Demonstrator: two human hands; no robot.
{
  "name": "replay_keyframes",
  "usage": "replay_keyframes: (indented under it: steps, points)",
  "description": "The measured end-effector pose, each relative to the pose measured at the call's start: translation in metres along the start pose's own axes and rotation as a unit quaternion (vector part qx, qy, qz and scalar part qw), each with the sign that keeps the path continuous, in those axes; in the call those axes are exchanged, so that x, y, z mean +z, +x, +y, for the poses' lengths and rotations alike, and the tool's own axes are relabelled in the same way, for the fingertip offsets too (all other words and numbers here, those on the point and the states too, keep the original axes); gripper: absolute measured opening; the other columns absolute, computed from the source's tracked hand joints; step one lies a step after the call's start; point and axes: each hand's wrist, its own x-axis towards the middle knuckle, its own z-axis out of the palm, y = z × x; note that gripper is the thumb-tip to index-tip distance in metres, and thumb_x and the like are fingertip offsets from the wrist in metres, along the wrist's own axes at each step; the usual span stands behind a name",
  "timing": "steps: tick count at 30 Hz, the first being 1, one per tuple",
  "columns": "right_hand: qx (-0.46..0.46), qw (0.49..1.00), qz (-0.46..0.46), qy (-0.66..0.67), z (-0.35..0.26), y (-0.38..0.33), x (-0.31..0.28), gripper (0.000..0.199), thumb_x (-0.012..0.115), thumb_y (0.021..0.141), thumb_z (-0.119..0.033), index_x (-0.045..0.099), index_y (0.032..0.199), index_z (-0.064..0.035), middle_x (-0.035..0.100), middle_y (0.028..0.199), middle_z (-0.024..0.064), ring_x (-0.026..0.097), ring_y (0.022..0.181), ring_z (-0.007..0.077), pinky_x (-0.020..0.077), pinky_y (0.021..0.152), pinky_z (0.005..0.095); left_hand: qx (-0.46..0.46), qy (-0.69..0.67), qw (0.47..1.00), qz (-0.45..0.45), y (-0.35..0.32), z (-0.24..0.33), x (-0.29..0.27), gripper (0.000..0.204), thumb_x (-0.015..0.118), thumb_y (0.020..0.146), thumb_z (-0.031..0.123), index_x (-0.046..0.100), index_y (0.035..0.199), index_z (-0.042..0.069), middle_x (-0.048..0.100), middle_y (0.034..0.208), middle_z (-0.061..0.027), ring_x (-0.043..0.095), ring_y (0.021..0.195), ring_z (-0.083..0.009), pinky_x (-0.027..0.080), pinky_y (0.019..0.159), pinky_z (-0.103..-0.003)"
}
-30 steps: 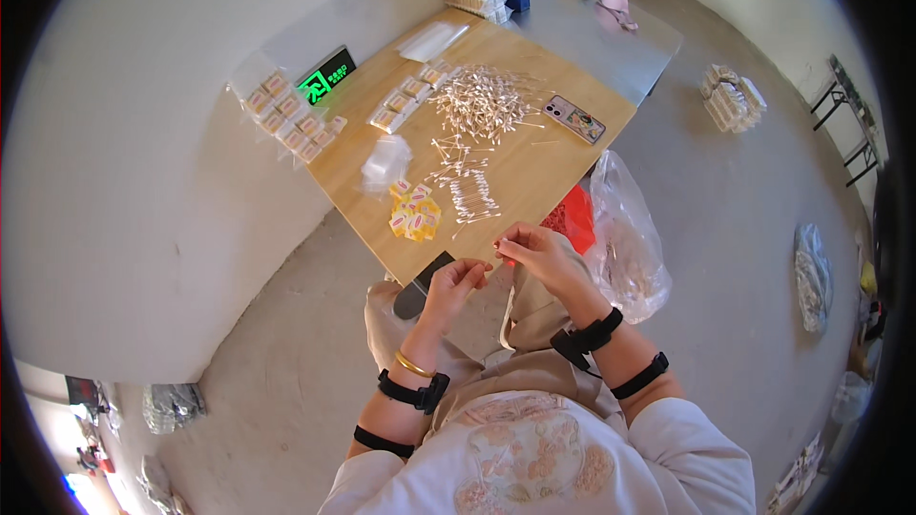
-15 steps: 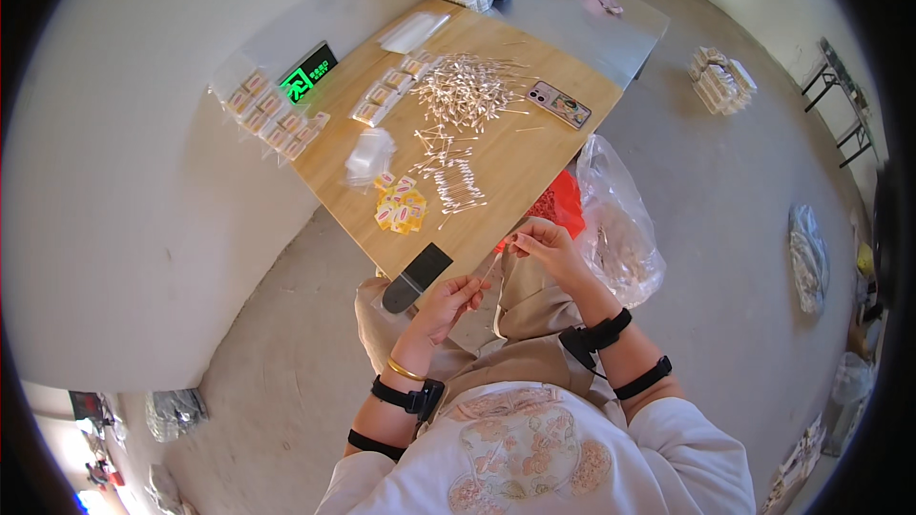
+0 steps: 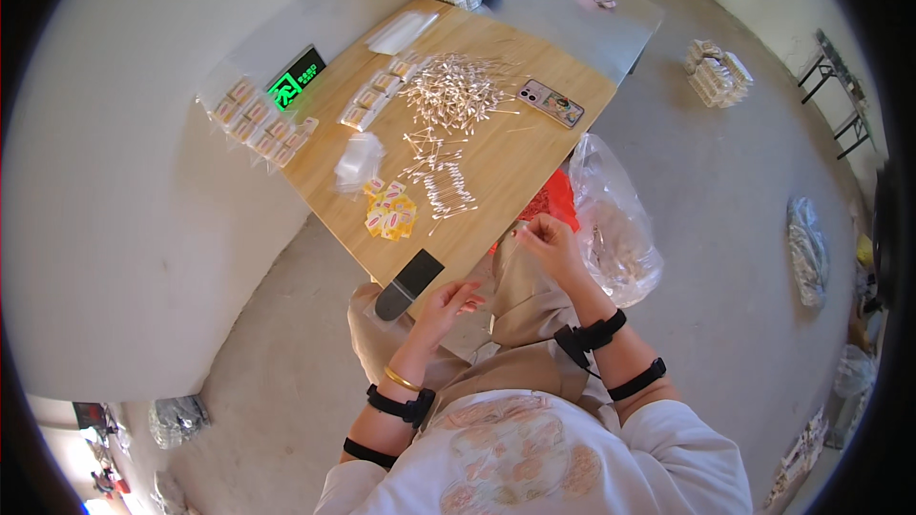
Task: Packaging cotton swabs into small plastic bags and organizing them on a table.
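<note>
Over my lap, just off the table's near edge, my left hand [image 3: 448,307] has its fingers loosely apart, and I see nothing between them. A small pale sliver [image 3: 491,323] shows below it against my trousers, too small to name. To the right and a little farther off, my right hand [image 3: 551,240] is pinched closed by the red bag [image 3: 561,198]; what its fingertips hold is too small to make out. On the table, a row of cotton swabs [image 3: 448,193] lies in front of a big loose heap of cotton swabs [image 3: 455,92].
Yellow-and-white cards [image 3: 391,213], clear bags [image 3: 359,160] and a dark flat device [image 3: 410,283] lie on the wooden table [image 3: 506,167]. A phone [image 3: 551,102] rests on the right side. Packed swabs [image 3: 253,122] stand by the wall. A clear plastic sack [image 3: 615,238] hangs beside my right arm.
The thin swab-like stick that spanned between my hands no longer shows there. My left fingers have loosened from their pinch. The whole view has shifted slightly.
</note>
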Motion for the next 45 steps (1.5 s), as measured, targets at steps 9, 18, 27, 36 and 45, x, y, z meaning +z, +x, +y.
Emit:
replay_keyframes:
  steps: [9, 18, 27, 36, 45]
  points:
    - [-0.063, 0.925, 0.065, -0.37, 0.033, 0.119, -0.035, 0.022, 0.073, 0.084, -0.024, 0.069, 0.086, -0.0026, 0.068, 0.077, 0.0174, 0.067, 0.071, 0.0294, 0.0501, 0.064, 0.0386, -0.012, 0.04, 0.998, 0.052, 0.005, -0.032, -0.028, 0.033, 0.055, 0.104, 0.026, 0.061, 0.121, -0.002, 0.071, 0.103, -0.011, 0.067, 0.093, -0.014, 0.053, 0.084, -0.027]
    - [-0.003, 0.909, 0.099, -0.405, 0.073, 0.215, -0.035, 0.036, 0.07, 0.087, -0.032, 0.066, 0.113, -0.009, 0.069, 0.112, 0.0131, 0.067, 0.096, 0.0323, 0.0527, 0.082, 0.0437, 0.051, 0.08, 0.989, 0.114, 0.035, -0.031, -0.046, 0.028, 0.06, 0.1, 0.022, 0.063, 0.117, -0.001, 0.071, 0.099, -0.0101, 0.068, 0.089, -0.0143, 0.053, 0.08, -0.028]
    - [-0.164, 0.851, 0.095, -0.49, 0.065, 0.238, -0.03, 0.032, 0.077, 0.076, -0.014, 0.065, 0.106, -0.0084, 0.06, 0.111, 0.0118, 0.054, 0.113, 0.0349, 0.0471, 0.093, 0.0416, 0.12, 0.481, 0.816, 0.297, 0.09, -0.003, -0.065, 0.026, 0.072, 0.083, 0.02, 0.06, 0.105, 0.011, 0.058, 0.099, -0.0073, 0.061, 0.095, -0.0249, 0.041, 0.085, -0.042]
    - [-0.07, 0.91, 0.105, -0.394, 0.081, 0.199, -0.04, 0.015, 0.072, 0.08, -0.01, 0.063, 0.091, -0.0047, 0.059, 0.101, 0.0169, 0.062, 0.094, 0.0378, 0.0514, 0.08, 0.0456, 0.112, 0.511, 0.794, 0.31, 0.105, -0.009, -0.075, 0.015, 0.074, 0.081, 0.019, 0.062, 0.089, 0.014, 0.059, 0.091, -0.0034, 0.061, 0.092, -0.0237, 0.038, 0.085, -0.041]
    - [-0.075, 0.922, 0.11, -0.365, 0.079, 0.151, -0.051, 0.006, 0.063, 0.086, -0.008, 0.062, 0.091, -0.006, 0.06, 0.098, 0.0143, 0.063, 0.088, 0.0364, 0.0504, 0.075, 0.0449, 0.092, 0.467, 0.803, 0.358, 0.067, -0.006, -0.081, 0.015, 0.073, 0.084, 0.023, 0.063, 0.085, 0.012, 0.061, 0.086, -0.0001, 0.061, 0.079, -0.02, 0.038, 0.084, -0.04]
